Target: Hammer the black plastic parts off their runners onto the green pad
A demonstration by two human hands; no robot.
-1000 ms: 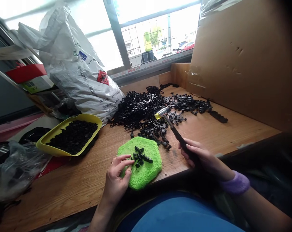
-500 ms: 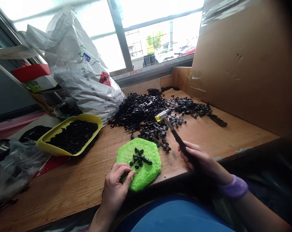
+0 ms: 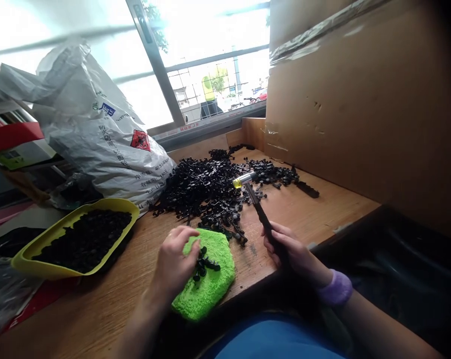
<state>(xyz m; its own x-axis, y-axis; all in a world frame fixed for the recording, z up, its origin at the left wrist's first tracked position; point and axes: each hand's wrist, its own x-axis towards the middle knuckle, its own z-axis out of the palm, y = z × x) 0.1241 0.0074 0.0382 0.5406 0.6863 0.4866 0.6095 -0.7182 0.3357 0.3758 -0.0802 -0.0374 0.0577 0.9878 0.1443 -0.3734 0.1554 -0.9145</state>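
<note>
My right hand [image 3: 290, 249] is wrapped round the dark handle of a small mallet [image 3: 261, 212], whose metal head with a yellow face points up and left above the table. A fuzzy bright green pad [image 3: 206, 299] lies at the table's front edge. On it rests a little heap of black plastic pieces with round heads [image 3: 211, 264]. My left hand [image 3: 175, 264] hovers over the pad's left side, fingers curved, thumb and forefinger apart beside the heap. Nothing shows between them, and the hand is slightly blurred.
A large pile of similar black pieces [image 3: 199, 182] covers the back of the wooden table [image 3: 143, 259]. A yellow tub [image 3: 23, 267] of small black parts stands left, before a white sack [image 3: 109, 129]. A tall cardboard box [image 3: 330, 104] closes off the right.
My left hand has lifted from the pad's lower left edge toward the heap, and its pinch has loosened. The mallet remains in my right hand. The view has turned right.
</note>
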